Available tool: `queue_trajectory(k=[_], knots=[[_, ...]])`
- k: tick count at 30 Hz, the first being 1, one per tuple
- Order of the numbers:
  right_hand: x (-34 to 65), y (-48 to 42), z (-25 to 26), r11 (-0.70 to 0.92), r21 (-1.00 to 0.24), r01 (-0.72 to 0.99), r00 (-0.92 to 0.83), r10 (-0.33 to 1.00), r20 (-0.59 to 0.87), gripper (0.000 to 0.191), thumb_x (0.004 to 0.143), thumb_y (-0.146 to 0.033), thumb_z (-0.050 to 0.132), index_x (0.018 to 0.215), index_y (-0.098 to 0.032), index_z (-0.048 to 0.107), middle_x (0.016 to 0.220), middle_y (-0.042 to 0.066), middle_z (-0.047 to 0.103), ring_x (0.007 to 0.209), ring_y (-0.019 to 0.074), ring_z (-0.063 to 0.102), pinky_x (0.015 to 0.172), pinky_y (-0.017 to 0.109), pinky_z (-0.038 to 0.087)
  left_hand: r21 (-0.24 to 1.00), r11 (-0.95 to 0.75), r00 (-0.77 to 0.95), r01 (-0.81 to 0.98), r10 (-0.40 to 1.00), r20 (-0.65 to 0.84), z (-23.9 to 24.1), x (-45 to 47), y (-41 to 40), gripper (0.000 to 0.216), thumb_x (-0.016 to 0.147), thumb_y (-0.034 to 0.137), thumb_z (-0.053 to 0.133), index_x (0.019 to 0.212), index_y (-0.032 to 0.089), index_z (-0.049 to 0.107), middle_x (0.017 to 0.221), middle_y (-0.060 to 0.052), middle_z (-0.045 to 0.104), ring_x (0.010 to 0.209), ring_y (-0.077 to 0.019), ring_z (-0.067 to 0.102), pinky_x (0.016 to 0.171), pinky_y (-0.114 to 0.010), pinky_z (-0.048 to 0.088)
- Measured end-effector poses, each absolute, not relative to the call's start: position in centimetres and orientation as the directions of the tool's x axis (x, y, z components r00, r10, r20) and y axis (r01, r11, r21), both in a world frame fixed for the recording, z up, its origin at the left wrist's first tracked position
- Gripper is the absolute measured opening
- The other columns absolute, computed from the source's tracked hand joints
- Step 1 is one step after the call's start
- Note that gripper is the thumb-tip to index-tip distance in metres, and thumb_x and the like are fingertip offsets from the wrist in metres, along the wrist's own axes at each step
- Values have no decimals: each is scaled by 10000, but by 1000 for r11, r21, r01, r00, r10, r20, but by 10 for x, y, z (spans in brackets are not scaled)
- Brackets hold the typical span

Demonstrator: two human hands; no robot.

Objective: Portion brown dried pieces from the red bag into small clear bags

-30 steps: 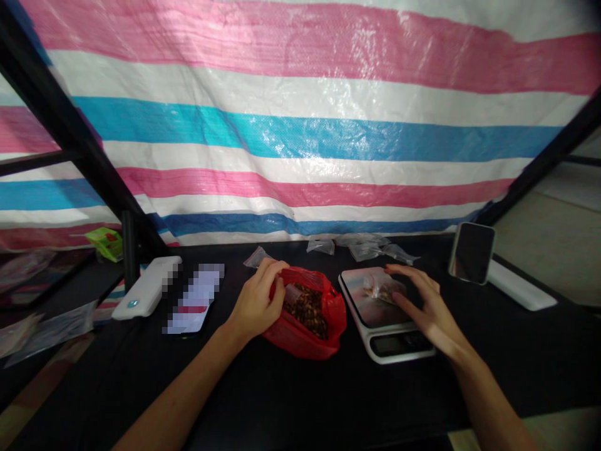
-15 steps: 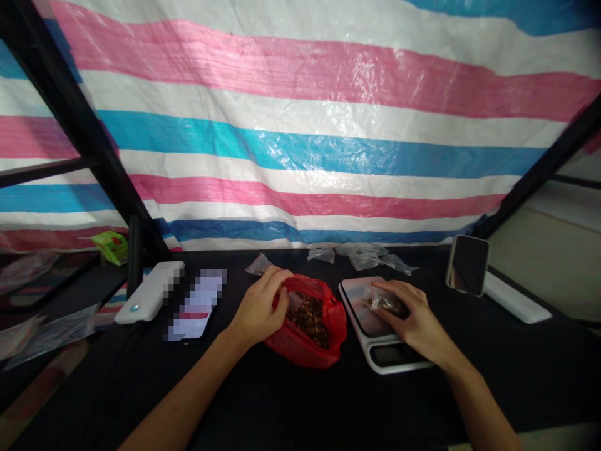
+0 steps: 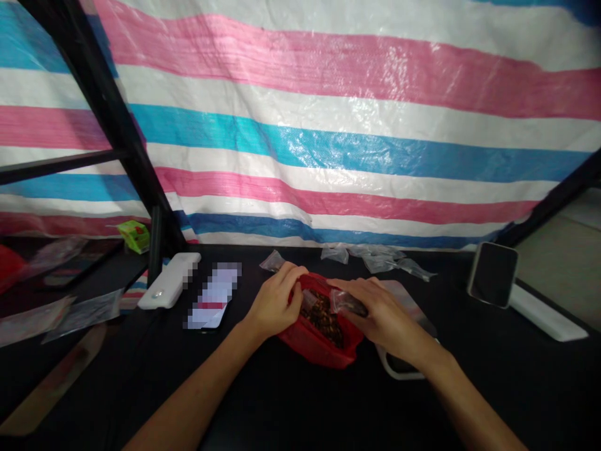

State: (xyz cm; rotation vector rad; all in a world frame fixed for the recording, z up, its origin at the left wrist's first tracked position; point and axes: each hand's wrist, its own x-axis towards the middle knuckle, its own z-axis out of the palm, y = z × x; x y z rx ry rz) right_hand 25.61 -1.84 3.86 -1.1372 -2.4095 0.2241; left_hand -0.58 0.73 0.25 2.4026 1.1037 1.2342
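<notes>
A red plastic bag (image 3: 314,341) full of small brown pieces lies open on the black table (image 3: 300,401). My left hand (image 3: 275,304) is closed on the bag's left rim. My right hand (image 3: 382,319) is closed on a small clear packet (image 3: 347,304) with brown bits inside, held over the bag's mouth. A white digital scale (image 3: 404,304) sits just right of the bag, partly hidden under my right hand.
Several clear packets (image 3: 375,258) lie at the table's back edge by the striped tarp. A white power bank (image 3: 169,280) and a blurred phone (image 3: 213,295) lie at left. A dark phone (image 3: 492,274) leans at right beside a white bar (image 3: 544,313). A black frame post (image 3: 154,244) stands left.
My right hand has closed on the small packet on the scale and carried it left over the red bag. My left hand has stayed on the bag's rim.
</notes>
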Motion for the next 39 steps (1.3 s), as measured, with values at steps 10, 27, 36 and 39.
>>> queue_trajectory(k=[10,27,36,39], knots=[[254,-11,31,632,-349,691,-568,775,278,631,945,-159,615,1529,-354,477,1320,41,722,1125,259,684,1003,459,480,495,-699,372,516,703,605,5,-5,6,287,975,108,440,1221,225,530,1092,-67,602,996,-201,651,911,-340,547],[360,-10,25,360,-570,739,-238,930,280,539,920,-459,678,1424,-289,592,1339,86,708,1227,331,668,1129,514,474,487,-699,383,524,704,598,3,-4,6,316,956,98,463,1232,230,540,1087,-65,621,995,-199,660,903,-334,554],[394,-19,-9,368,-820,438,-5,913,407,659,915,-393,645,1540,-330,446,1524,74,571,1472,349,444,1249,544,282,469,-708,310,528,675,669,5,-9,8,280,980,106,466,1223,222,542,1103,-70,622,1010,-190,641,919,-332,531],[405,-20,-17,363,-835,414,60,904,423,597,898,-356,640,1480,-314,515,1489,79,597,1457,358,454,1237,550,284,456,-706,257,542,656,710,6,-12,10,287,976,97,472,1227,215,540,1106,-76,615,1033,-195,633,924,-334,532]])
